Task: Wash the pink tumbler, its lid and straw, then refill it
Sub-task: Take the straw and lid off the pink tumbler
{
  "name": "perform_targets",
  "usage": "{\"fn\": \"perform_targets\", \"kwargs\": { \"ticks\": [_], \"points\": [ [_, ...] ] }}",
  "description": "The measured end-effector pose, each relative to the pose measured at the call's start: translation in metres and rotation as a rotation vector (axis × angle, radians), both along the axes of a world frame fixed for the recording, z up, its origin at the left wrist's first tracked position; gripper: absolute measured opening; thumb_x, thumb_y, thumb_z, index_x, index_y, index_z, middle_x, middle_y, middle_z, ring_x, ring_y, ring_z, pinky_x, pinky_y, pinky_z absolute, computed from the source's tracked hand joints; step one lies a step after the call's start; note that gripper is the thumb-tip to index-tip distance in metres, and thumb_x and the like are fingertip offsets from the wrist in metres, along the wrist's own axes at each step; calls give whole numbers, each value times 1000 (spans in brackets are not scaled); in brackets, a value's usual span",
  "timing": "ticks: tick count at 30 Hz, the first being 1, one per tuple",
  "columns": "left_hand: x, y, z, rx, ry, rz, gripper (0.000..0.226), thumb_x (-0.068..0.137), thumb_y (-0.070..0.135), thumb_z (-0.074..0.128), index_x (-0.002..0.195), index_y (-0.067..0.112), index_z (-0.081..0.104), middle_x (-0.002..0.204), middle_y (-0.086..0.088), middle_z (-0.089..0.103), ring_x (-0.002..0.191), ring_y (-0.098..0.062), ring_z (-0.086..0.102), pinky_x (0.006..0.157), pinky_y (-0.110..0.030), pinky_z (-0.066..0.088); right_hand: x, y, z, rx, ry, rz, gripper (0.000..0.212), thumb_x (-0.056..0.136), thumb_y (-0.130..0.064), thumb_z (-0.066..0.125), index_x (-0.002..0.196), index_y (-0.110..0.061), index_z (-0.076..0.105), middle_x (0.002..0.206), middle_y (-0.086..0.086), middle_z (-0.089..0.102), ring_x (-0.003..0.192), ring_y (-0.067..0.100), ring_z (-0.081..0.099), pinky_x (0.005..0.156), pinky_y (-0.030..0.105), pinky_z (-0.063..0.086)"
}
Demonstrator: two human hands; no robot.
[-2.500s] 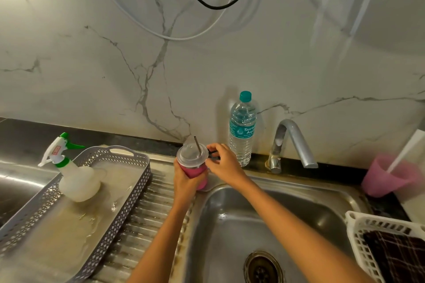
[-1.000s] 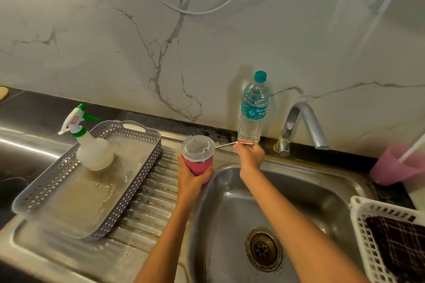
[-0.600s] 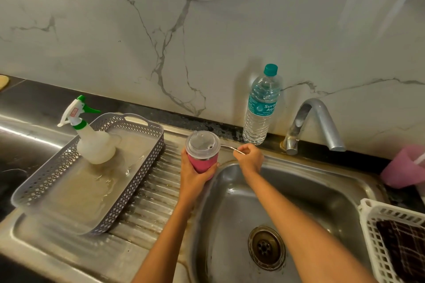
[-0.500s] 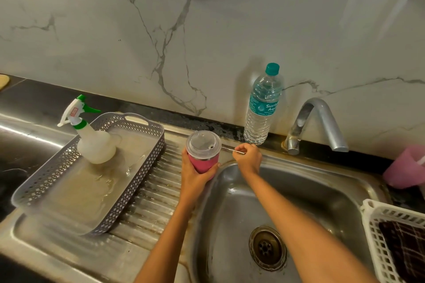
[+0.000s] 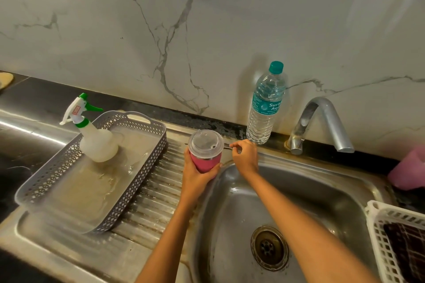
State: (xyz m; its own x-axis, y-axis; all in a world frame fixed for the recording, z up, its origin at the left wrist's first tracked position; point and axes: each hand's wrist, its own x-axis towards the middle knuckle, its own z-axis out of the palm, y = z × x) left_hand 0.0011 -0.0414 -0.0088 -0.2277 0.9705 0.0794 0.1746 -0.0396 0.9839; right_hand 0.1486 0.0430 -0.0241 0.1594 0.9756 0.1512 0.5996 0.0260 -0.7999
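left hand (image 5: 197, 178) | your fingers wrap the pink tumbler (image 5: 205, 161), upright at the sink's (image 5: 299, 181) left rim, lid (image 5: 205, 143) on, steadied for stripping | right hand (image 5: 245, 156) | fingers pinch the straw (image 5: 227, 147), level behind the tumbler (likely parking it on the bench (image 5: 213, 125) to free this hand for the lid)

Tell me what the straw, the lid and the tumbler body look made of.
The straw is thin and grey with a bright glint, so probably steel. The lid is see-through and slightly cloudy, so likely plastic. The tumbler body is matte pink with no sheen; it could be coated metal or plastic, I cannot tell which.
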Motion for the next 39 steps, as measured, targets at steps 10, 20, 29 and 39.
{"fn": "perform_targets", "kwargs": {
  "ticks": [10, 20, 29, 39],
  "points": [
    [28, -33, 28, 33, -102, -158, 84, 69, 0, 84, 139, 23, 43, 123, 4, 61, 108, -8, 63, 78, -22, 55, 23, -81, 110, 37, -40, 459, 61, 88, -56, 58, 137, -21, 48, 131, -9, 48, 120, 3, 45, 100, 19, 38],
    [74, -87, 33, 42, -7, -281, 72, 59, 11, 83, 123, 27, 52, 115, 4, 64, 103, 0, 63, 79, -15, 51, 55, -144, 115, 164, -216, 331, 69, 74, -62, 70, 126, -19, 53, 118, -7, 51, 109, 5, 42, 94, 24, 42],
    [69, -94, 37, 14, 87, -391, 86, 59, 27, 93, 131, 40, 48, 119, 14, 65, 109, -5, 63, 91, -36, 56, 68, -155, 112, 167, -134, 391, 67, 68, -48, 79, 125, -17, 61, 120, -9, 56, 110, 2, 48, 93, 21, 42],
    [47, -97, 40, -123, -11, -628, 80, 69, 4, 87, 137, 14, 46, 120, -6, 66, 111, -24, 64, 87, -33, 55, 75, -147, 142, -117, 129, 723, 45, 75, -28, 79, 118, -24, 67, 119, -9, 62, 112, 8, 59, 89, 29, 54]
  ]
}}
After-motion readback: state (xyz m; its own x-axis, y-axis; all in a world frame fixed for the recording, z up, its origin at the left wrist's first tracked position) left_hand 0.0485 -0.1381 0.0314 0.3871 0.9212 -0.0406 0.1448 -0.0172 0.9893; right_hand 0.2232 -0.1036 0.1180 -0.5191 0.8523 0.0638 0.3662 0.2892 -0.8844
